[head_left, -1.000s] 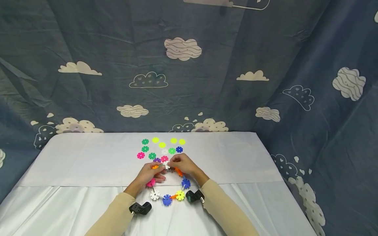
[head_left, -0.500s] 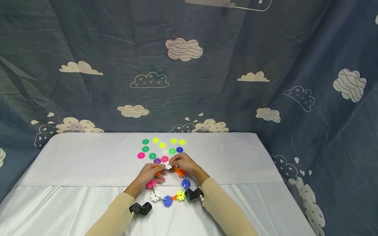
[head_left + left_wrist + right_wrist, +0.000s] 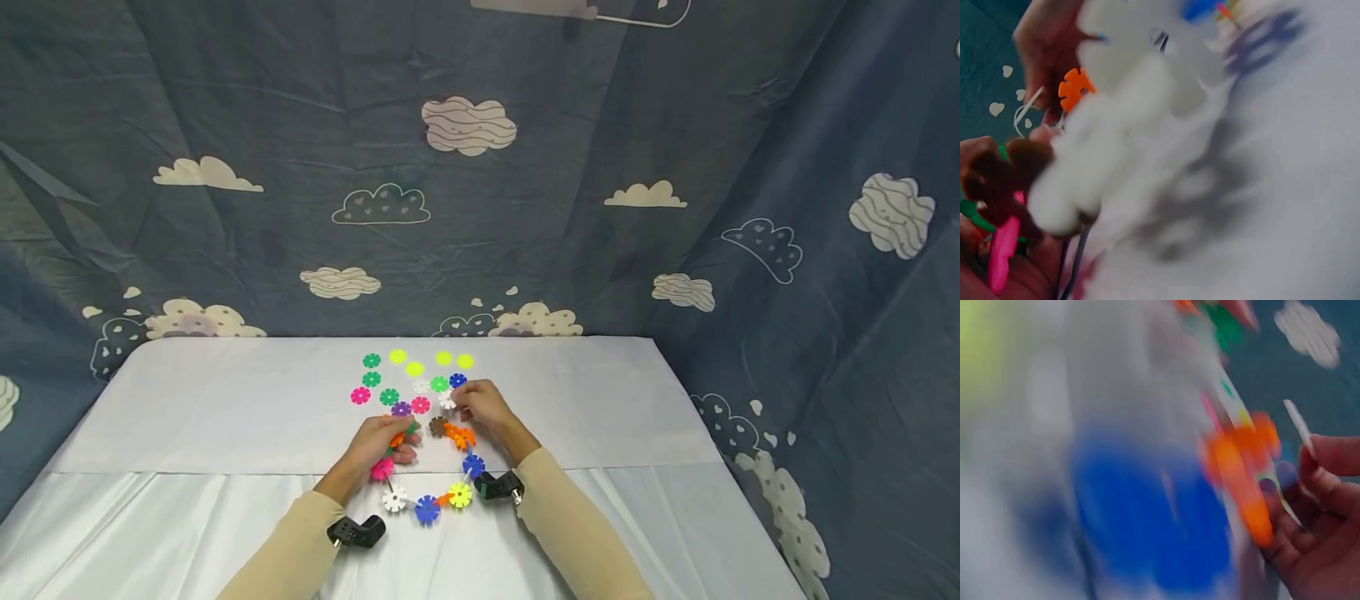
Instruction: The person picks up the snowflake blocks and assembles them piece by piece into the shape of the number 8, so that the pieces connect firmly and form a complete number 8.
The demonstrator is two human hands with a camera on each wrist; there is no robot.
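My left hand (image 3: 373, 443) grips one end of a chain of flower-shaped plastic discs, with a green disc (image 3: 410, 428) at its fingertips. Curving toward the front, the chain runs through a pink disc (image 3: 382, 468), a white disc, a blue disc (image 3: 427, 510) and a yellow disc (image 3: 461, 496). Its right side ends in orange pieces (image 3: 464, 438) and a brown disc (image 3: 438, 427), apart from the left end. A single white disc (image 3: 447, 400) is pinched by my right hand (image 3: 483, 403); the right wrist view shows that white disc (image 3: 1298, 427) edge-on between thumb and finger.
Several loose discs lie flat beyond the hands, among them a purple disc (image 3: 401, 409), a pink disc (image 3: 361, 396), a blue disc (image 3: 457, 380) and a yellow disc (image 3: 415, 369). A white cloth (image 3: 225, 417) covers the table, and a dark cloud-print curtain (image 3: 525, 233) hangs behind it.
My right hand has moved right and slightly away with the white disc, leaving the left hand's side. The brown disc at the chain's right end now shows fully. The left hand stays nearly put.
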